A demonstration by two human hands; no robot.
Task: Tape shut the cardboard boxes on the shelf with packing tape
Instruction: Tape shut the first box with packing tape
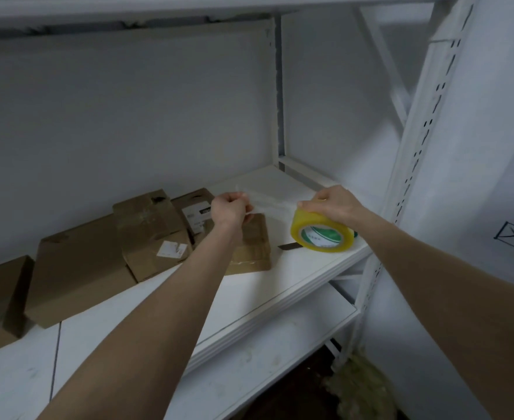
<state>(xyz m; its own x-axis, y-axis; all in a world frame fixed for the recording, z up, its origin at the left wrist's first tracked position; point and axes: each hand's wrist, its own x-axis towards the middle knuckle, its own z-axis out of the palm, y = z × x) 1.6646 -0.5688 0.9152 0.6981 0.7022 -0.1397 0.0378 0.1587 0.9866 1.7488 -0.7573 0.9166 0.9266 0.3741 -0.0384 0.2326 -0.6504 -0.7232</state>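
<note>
- Our right hand [333,204] grips the yellow tape roll [322,236] from above, just over the shelf [280,286].
- Our left hand [230,209] pinches the free end of a clear strip [272,203] stretched from the roll.
- Below the strip we see a small box [255,247]; more boxes [80,268] lie to its left.

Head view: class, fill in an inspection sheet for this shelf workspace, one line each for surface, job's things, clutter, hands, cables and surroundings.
Surface: white shelf board, bearing the boxes.
Job's things: brown cardboard boxes in a row at left and middle; yellow tape roll; clear tape strip stretched between the hands.
Clutter: dark flat object on the shelf by the roll, kind unclear.
Hands: left hand pinches the strip's free end; right hand grips the roll.
Cables: nothing seen.
Surroundings: white slotted upright, lower shelf, wall with black writing at right.
</note>
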